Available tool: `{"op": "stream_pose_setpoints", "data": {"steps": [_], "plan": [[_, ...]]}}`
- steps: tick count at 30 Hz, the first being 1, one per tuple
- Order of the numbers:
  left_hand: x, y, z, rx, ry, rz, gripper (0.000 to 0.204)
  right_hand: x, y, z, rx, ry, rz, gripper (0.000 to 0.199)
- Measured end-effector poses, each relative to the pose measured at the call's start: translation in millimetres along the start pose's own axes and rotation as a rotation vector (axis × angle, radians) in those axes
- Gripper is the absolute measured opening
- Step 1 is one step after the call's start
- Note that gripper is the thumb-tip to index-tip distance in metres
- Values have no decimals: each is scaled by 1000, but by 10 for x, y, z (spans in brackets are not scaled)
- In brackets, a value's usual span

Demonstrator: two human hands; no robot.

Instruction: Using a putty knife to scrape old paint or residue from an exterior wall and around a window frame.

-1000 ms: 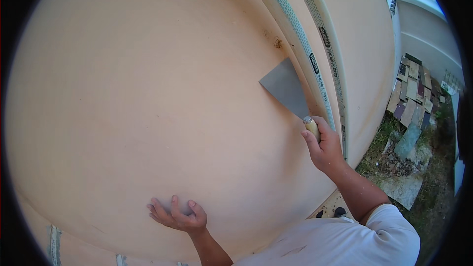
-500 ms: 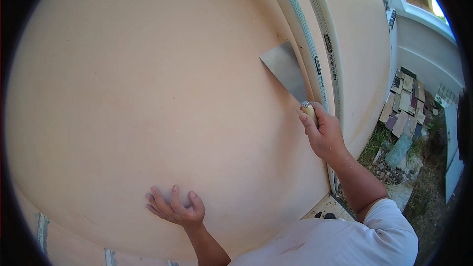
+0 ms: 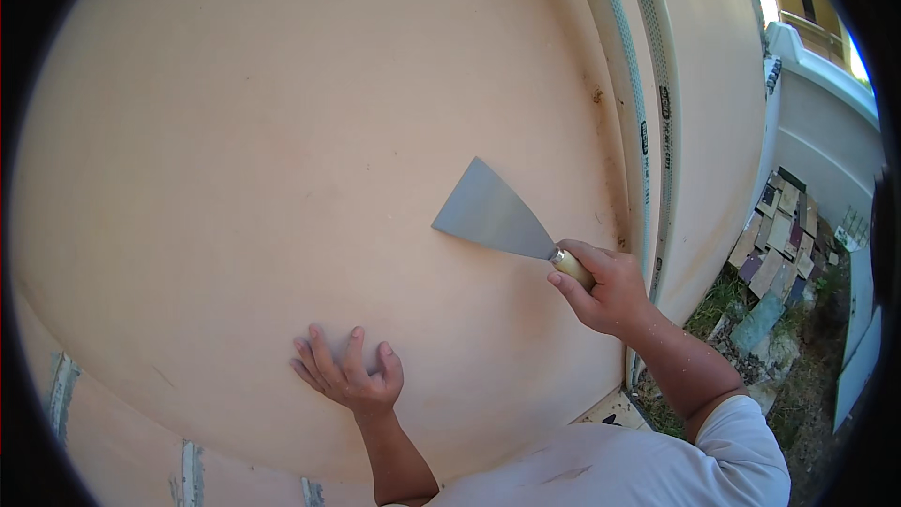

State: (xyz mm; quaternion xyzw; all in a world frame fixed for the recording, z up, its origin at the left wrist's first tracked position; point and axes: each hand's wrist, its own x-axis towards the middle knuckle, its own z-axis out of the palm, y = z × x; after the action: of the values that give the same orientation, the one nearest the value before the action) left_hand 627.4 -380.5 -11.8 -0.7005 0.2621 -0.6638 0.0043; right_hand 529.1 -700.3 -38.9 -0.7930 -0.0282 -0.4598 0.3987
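Observation:
My right hand [image 3: 605, 289] grips a putty knife [image 3: 495, 213] by its pale wooden handle. Its broad grey metal blade points up and to the left across a smooth peach-coloured wall [image 3: 282, 150]; whether the blade edge touches the surface, I cannot tell. Lower down and to the left, my left hand [image 3: 352, 371] holds nothing. Its fingers are spread, with the palm turned to the wall and the fingertips seemingly resting on it.
Two pale pipes [image 3: 627, 84] with printed bands run up the wall right of my right hand. Beyond the corner stand a white boundary wall [image 3: 826, 122], a pile of tiles [image 3: 777, 235] and leaning panels [image 3: 859, 357]. Grey patches [image 3: 191, 474] mark the lower left wall.
The putty knife has moved down and left, away from the pipes, its blade now tilted more to the left. My left hand is slightly higher and further right. The view has shifted too.

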Motion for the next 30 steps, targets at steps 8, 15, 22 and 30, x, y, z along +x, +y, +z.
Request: {"op": "stream_pose_setpoints", "data": {"steps": [8,15,22,30], "plan": [[-5,-34,-14,12,13,18,31,346,-321,-80,-15,-30,-79,30],[-41,-44,-19,11,19,-37,27,417,-443,11,26,-33,-72,30],[-31,-24,-14,-14,21,-41,27,463,-500,34,24,-68,-39,31],[-19,-2,-9,-34,8,-18,31,472,-530,123,38,-12,-99,32]]}}
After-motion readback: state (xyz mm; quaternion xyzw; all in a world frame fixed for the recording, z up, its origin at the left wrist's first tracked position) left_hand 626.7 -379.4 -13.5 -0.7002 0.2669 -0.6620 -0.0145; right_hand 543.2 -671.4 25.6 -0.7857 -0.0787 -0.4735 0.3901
